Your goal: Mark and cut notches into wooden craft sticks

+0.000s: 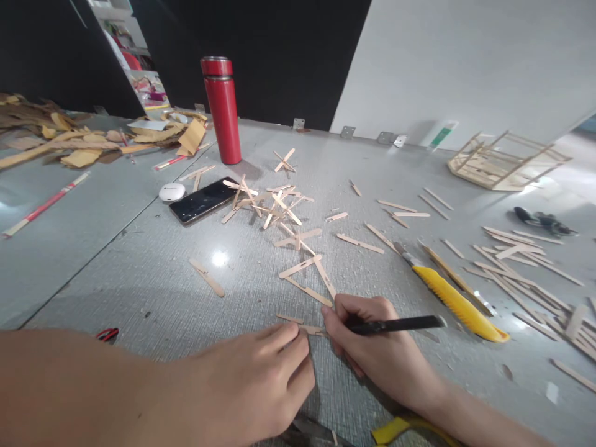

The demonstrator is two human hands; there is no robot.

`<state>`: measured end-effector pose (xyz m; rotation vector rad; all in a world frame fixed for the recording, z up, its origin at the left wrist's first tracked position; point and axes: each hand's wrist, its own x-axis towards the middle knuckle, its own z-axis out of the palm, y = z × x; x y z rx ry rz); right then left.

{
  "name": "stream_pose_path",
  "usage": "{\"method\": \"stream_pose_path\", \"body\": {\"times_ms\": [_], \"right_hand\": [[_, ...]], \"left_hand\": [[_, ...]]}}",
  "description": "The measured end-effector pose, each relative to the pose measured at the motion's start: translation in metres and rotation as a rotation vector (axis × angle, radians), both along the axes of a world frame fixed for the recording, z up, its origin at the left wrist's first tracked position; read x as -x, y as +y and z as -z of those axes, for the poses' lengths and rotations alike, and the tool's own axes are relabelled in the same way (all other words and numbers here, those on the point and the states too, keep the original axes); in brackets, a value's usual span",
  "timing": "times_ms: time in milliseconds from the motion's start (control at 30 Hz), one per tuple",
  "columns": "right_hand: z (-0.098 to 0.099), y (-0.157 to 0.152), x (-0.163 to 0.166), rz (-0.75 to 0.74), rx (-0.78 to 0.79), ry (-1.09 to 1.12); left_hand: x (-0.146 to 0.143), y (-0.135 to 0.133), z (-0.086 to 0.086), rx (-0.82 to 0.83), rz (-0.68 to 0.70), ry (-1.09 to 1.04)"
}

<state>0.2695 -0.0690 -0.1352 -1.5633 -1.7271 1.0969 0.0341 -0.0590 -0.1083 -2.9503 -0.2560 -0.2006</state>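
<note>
My left hand (261, 379) lies low on the grey table with its fingertips pinching a short wooden stick (305, 328) flat against the surface. My right hand (372, 347) is closed round a thin black tool (400, 323), held like a pen, its tip at the same stick. Just beyond the hands lies a triangle of glued sticks (310, 279). A yellow utility knife (454, 298) rests to the right of my right hand.
Loose sticks (274, 205) are scattered across the middle and right. A red flask (223, 112), a phone (202, 200) and a white earbud case (171, 192) stand farther back. A stick frame (500, 161) sits far right, cardboard scraps (84, 139) far left.
</note>
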Motion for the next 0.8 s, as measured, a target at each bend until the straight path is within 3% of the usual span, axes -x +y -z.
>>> {"method": "stream_pose_path", "body": {"times_ms": [600,800], "right_hand": [[-0.006,0.002,0.01,0.077,0.125,0.078],[-0.007,0.001,0.01,0.075,0.095,0.043]], "left_hand": [[-0.001,-0.001,0.001,-0.014,0.017,0.071],[-0.001,-0.001,0.001,-0.017,0.026,0.058]]}}
